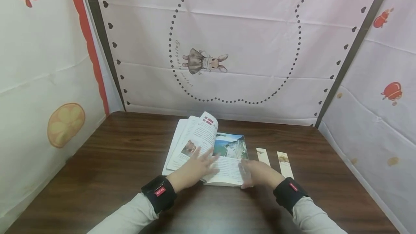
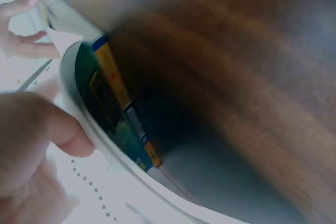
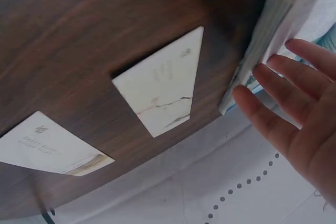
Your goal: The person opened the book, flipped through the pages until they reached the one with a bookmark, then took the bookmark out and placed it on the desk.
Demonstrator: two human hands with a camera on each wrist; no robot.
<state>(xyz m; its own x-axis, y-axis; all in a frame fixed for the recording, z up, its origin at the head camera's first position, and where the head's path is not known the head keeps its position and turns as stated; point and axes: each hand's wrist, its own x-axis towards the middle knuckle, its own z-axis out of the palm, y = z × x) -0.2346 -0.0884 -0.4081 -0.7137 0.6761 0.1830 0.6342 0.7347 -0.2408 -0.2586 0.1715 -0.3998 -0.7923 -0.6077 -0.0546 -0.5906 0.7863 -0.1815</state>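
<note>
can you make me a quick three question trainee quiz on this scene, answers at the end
1. Counting: in the head view, how many narrow cream paper strips lie right of the open, white-paged paper book on the dark brown wood-grain tabletop?
2. True or false: the bare right hand is nearer those strips than the bare left hand.
3. Multiple choice: which colours make up the small rectangular printed flag on the book's left-side page?
a) blue and yellow
b) red and white
c) green and black

Key: 1. Two. 2. True. 3. b.
</note>
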